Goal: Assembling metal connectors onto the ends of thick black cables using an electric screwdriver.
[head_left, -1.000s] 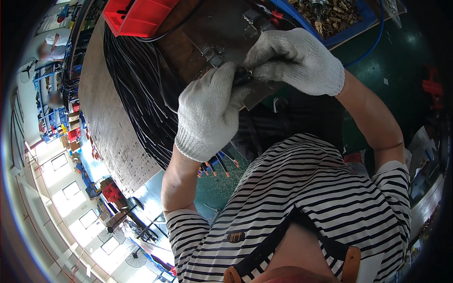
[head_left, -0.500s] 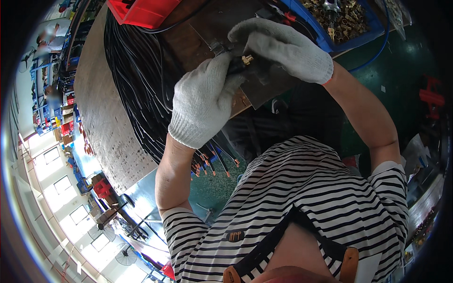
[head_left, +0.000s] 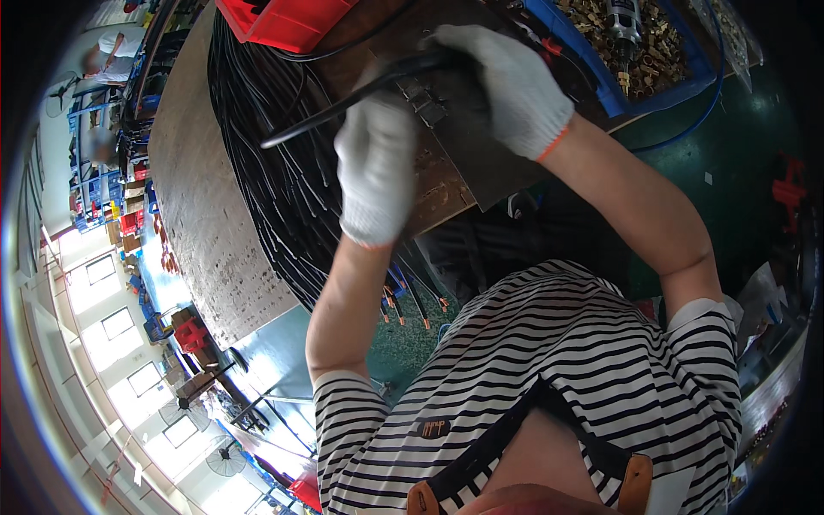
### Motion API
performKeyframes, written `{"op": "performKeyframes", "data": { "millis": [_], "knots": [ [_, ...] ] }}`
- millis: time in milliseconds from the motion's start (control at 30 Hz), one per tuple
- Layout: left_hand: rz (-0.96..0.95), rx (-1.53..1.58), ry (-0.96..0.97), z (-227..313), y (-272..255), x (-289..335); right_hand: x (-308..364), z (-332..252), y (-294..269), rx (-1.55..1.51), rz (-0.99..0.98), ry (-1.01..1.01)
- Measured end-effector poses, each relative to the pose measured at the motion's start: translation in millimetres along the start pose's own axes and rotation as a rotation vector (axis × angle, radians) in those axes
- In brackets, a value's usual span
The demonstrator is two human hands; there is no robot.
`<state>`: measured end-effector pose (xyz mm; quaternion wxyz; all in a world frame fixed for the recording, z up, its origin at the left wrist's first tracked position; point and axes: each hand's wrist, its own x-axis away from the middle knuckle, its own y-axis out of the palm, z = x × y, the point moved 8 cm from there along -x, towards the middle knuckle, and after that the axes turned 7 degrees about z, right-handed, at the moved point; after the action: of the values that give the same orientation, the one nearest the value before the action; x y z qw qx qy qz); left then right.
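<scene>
A white knitted glove covers each hand. My right hand (head_left: pixel 525 96) is curled round one end of a black cable (head_left: pixel 343 105), above the dark plate on the bench. The cable runs left across the top of my left hand (head_left: pixel 378 167), and its free tip sticks out over the other cables. Motion smears the left hand's fingers, so their grip is unclear. Between the hands, a small metal fixture (head_left: pixel 425 103) sits on the bench. A bundle of black cables (head_left: pixel 266 184) lies left of my left hand, some with bare copper ends (head_left: pixel 395 309).
A red bin (head_left: pixel 287 24) stands at the far edge. To the right, a blue tray (head_left: pixel 605 81) holds brass fittings (head_left: pixel 665 47) and a silver-and-black tool (head_left: pixel 624 30). Red-handled pliers (head_left: pixel 551 47) lie beside it. The wooden bench top (head_left: pixel 197 197) stretches left. A blue hose (head_left: pixel 687 133) hangs at right.
The cable has swung up across my left hand, its tip now pointing left. The brass fitting seen between my hands is now out of sight, and the metal fixture shows more fully.
</scene>
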<state>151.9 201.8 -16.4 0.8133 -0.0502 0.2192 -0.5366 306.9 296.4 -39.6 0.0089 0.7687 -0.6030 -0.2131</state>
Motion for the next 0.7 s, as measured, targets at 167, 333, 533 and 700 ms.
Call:
{"op": "performKeyframes", "data": {
  "millis": [167, 333, 533, 700],
  "knots": [
    [0.08, 0.375, -0.086, -49.2, -11.3, -102.3, -37.5, 64.0, 30.5, 0.084, 0.004, 0.331],
    [-0.049, 0.355, -0.223, -111.5, 21.1, -125.0, -71.1, 124.0, 27.0, -0.316, 0.17, 0.329],
    [0.041, 0.463, 0.041, -134.9, 19.8, -132.1, -78.4, 101.5, 80.4, -0.185, -0.278, 0.352],
    [0.124, 0.392, -0.019, -153.3, 33.8, -133.4, -75.6, 99.0, 65.1, -0.009, -0.18, 0.231]
  ]
}}
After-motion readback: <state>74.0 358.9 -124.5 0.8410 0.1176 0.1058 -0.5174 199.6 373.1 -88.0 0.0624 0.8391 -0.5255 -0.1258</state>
